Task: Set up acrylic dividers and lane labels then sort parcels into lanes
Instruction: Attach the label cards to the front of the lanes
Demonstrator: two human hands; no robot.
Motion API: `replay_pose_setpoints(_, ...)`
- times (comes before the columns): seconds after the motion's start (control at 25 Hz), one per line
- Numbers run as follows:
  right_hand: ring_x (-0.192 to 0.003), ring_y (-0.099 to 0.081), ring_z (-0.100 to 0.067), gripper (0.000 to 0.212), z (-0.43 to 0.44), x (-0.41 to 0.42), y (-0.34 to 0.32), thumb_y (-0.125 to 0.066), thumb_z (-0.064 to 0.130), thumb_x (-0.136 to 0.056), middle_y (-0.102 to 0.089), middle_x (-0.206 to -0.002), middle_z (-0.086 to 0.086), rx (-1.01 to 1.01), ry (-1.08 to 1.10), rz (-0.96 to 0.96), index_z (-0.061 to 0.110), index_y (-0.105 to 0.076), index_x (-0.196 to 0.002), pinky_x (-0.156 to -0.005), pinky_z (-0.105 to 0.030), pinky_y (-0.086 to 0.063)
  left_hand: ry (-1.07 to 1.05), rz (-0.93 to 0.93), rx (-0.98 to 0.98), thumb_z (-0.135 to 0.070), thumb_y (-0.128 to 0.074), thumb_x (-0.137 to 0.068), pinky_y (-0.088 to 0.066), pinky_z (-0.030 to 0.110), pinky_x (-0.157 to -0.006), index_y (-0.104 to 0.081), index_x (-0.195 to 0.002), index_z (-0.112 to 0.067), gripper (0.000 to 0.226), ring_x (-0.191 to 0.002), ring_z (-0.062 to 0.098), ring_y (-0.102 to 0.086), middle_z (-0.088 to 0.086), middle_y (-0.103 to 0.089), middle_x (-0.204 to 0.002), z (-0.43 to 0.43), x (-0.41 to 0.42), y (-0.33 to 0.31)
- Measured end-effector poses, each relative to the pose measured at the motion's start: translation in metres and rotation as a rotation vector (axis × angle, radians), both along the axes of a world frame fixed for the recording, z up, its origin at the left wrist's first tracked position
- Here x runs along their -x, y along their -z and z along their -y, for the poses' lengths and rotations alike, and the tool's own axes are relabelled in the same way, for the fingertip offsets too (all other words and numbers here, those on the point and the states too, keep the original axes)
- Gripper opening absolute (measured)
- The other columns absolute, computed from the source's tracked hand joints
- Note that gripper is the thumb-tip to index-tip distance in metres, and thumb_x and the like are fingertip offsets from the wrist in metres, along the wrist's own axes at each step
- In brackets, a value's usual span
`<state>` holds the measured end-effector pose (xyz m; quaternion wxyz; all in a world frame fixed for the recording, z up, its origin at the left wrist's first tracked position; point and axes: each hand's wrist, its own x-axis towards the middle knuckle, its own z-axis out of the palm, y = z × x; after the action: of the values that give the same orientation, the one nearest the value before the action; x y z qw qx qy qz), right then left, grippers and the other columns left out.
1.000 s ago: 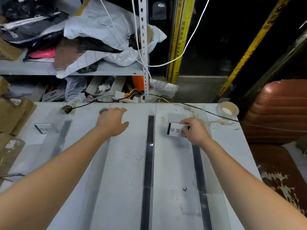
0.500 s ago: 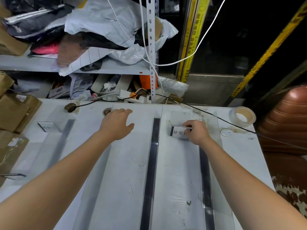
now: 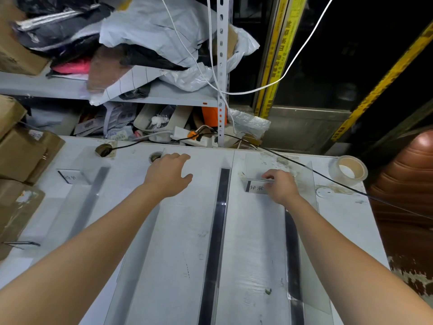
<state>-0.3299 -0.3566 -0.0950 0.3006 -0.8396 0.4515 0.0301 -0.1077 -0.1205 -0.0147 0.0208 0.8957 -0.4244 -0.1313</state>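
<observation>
A white table (image 3: 182, 242) carries clear acrylic dividers (image 3: 221, 231) running lengthwise, forming lanes. The left hand (image 3: 169, 175) rests on top of a divider's far end, fingers loosely spread and curled. The right hand (image 3: 280, 186) pinches a lane label (image 3: 255, 186) standing at the right lane's far end. A tape roll (image 3: 349, 170) sits near the right corner.

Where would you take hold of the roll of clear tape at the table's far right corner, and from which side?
Grip the tape roll from above, fingers inside its open core and thumb outside. It lies flat with the hole facing up and space around it.
</observation>
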Motion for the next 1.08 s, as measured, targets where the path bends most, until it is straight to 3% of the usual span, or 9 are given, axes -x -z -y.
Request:
replay_pose_setpoints(0.12, -0.123, -0.059, -0.028, 0.043, -0.004, 0.002, -0.023, -0.072, 0.013, -0.091, -0.063, -0.138, -0.004, 0.023, -0.019, 0.008, 0.023, -0.066, -0.132, -0.095, -0.038, -0.054, -0.014, 0.016, -0.009, -0.045, -0.060, -0.095, -0.049, 0.046, -0.101, -0.042, -0.152, -0.022, 0.063, -0.131, 0.028, -0.051, 0.004, -0.055, -0.144, -0.007, -0.002, -0.006)
replay_pose_setpoints(0.32, -0.129, -0.056, -0.026, 0.051, -0.031, -0.007, -0.076, -0.069, 0.027, -0.095, -0.056, -0.147, -0.001, 0.089, -0.164, 0.072, 0.026, -0.054, -0.144, -0.101, -0.040, -0.053, -0.095, -0.033, 0.029, -0.039, -0.061, -0.097, -0.047, 0.042, -0.100, -0.041, -0.152, -0.020, 0.062, -0.129, 0.028, -0.052, 0.003, -0.052, -0.146, -0.042, -0.003, -0.030)
replay_pose_setpoints(0.44, -0.127, -0.058, -0.025, 0.053, -0.065, -0.024, -0.108, -0.068, 0.029, -0.096, -0.055, -0.148, -0.001, 0.142, -0.237, 0.089, 0.025, -0.052, -0.146, -0.095, -0.036, -0.052, -0.115, -0.002, 0.022, -0.040, -0.061, -0.096, -0.049, 0.042, -0.097, -0.041, -0.151, -0.023, 0.061, -0.128, 0.028, -0.054, 0.003, -0.052, -0.146, -0.077, -0.006, -0.050)
replay_pose_setpoints(0.52, -0.129, -0.056, -0.026, 0.054, -0.090, -0.037, -0.124, -0.068, 0.032, -0.094, -0.056, -0.147, -0.003, 0.175, -0.296, 0.075, 0.025, -0.052, -0.145, -0.096, -0.041, -0.054, -0.147, 0.029, -0.007, -0.042, -0.060, -0.097, -0.049, 0.043, -0.098, -0.037, -0.153, -0.024, 0.063, -0.131, 0.029, -0.052, 0.003, -0.049, -0.150, -0.104, -0.011, -0.065)
replay_pose_setpoints(0.72, -0.133, -0.052, -0.027, 0.056, -0.164, -0.077, -0.150, -0.069, 0.038, -0.093, -0.055, -0.147, -0.003, 0.220, -0.381, 0.058, 0.026, -0.051, -0.145, -0.103, -0.044, -0.051, -0.232, 0.013, 0.032, -0.044, -0.061, -0.094, -0.050, 0.045, -0.100, -0.039, -0.153, -0.024, 0.066, -0.131, 0.028, -0.053, 0.003, -0.051, -0.150, -0.191, -0.038, -0.087)
replay_pose_setpoints(0.84, -0.130, -0.053, -0.026, 0.054, -0.218, -0.109, -0.158, -0.068, 0.037, -0.093, -0.057, -0.144, -0.002, 0.220, -0.423, 0.096, 0.025, -0.053, -0.143, -0.099, -0.042, -0.051, -0.245, 0.019, 0.060, -0.041, -0.063, -0.094, -0.050, 0.042, -0.098, -0.042, -0.151, -0.024, 0.064, -0.129, 0.026, -0.054, 0.002, -0.054, -0.147, -0.257, -0.064, -0.092)
replay_pose_setpoints(1.08, -0.132, -0.053, -0.023, 0.052, -0.344, -0.188, -0.148, -0.070, 0.034, -0.090, -0.059, -0.142, -0.003, 0.177, -0.469, 0.155, 0.019, -0.058, -0.139, -0.104, -0.039, -0.047, -0.272, -0.040, 0.083, -0.041, -0.066, -0.091, -0.051, 0.043, -0.096, -0.047, -0.147, -0.024, 0.062, -0.122, 0.028, -0.058, 0.005, -0.058, -0.140, -0.393, -0.141, -0.066)
